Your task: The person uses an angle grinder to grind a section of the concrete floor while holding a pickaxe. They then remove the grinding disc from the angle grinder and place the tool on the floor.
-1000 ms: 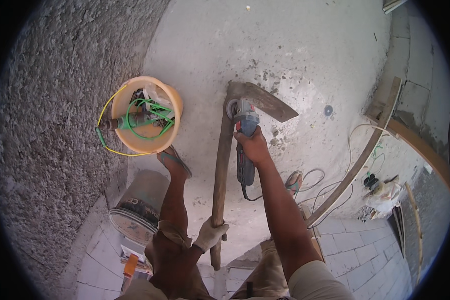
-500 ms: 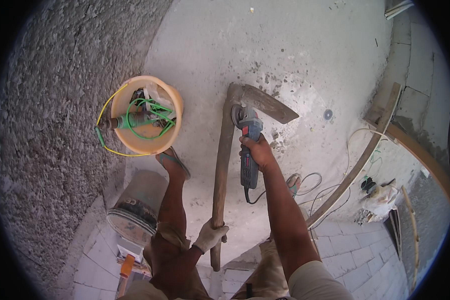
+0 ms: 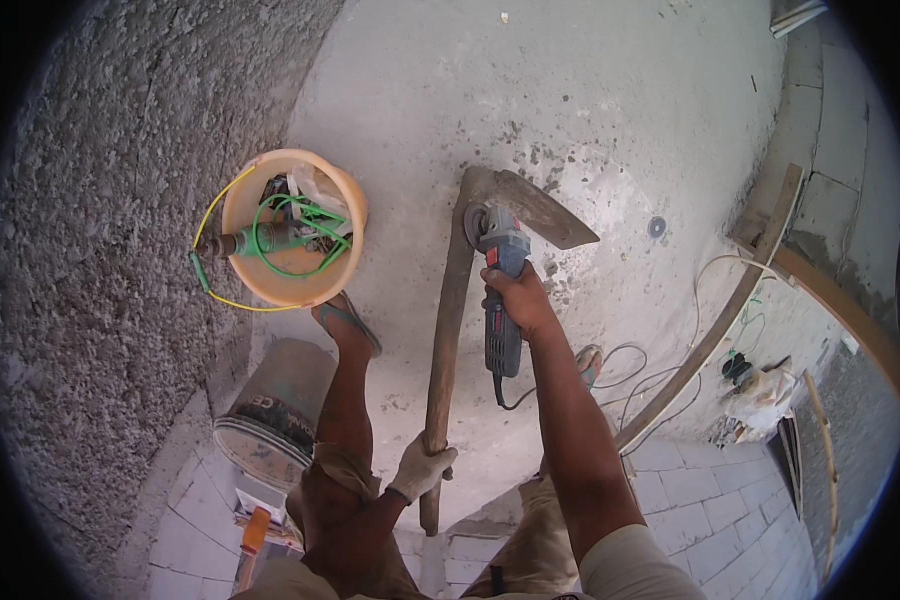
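My left hand, in a pale work glove, is closed round the lower part of the wooden handle of a hoe. The hoe's broad dusty blade points to the right at the far end of the handle. Bare and closed, my right hand grips the body of a dark blue-grey angle grinder. The grinder's round disc is up against the hoe by the joint of handle and blade; whether they touch I cannot tell. A black cord leaves the grinder's lower end.
At left, a peach-coloured bucket holds a green power tool and green cord. A dirty overturned bucket lies nearer me. Right of the hoe lies a loose disc. A long wooden board, cables and a plastic bag are farther right.
The grinder and my right hand have shifted slightly to the right and down in the picture. The hoe has turned or moved a little; my left hand stays on its handle.
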Tool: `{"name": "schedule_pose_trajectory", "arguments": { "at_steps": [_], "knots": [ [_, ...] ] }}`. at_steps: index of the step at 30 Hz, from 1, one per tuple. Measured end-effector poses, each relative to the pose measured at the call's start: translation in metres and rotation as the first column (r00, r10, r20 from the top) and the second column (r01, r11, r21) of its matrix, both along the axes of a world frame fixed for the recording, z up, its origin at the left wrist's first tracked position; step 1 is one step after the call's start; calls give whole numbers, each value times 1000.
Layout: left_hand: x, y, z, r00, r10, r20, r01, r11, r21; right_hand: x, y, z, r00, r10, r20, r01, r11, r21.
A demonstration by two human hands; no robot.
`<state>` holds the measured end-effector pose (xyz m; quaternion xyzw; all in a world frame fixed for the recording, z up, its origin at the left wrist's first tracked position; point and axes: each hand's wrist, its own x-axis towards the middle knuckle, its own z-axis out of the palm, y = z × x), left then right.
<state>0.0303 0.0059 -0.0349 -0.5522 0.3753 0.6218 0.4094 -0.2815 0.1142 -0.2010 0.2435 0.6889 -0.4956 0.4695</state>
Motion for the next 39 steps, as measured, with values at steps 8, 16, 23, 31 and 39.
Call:
{"name": "schedule_pose_trajectory", "arguments": {
  "at_steps": [8,16,23,31,39],
  "knots": [
    [8,7,-6,1000,21,-24,-22,999,-49,-28,-7,23,994,-40,99,47,996,-73],
    [9,7,-6,999,-26,-20,25,998,-52,-25,-9,27,993,-55,107,62,996,-67],
    [3,6,-3,994,-110,-17,107,989,-100,12,10,25,983,163,-82,-149,977,153],
    [-2,5,8,978,-207,-12,202,966,-160,-19,-15,75,885,454,-107,-402,859,317],
    [-3,10,7,953,-302,-24,290,931,-221,-54,-38,85,874,478,-89,-421,835,354]
  ]
}}
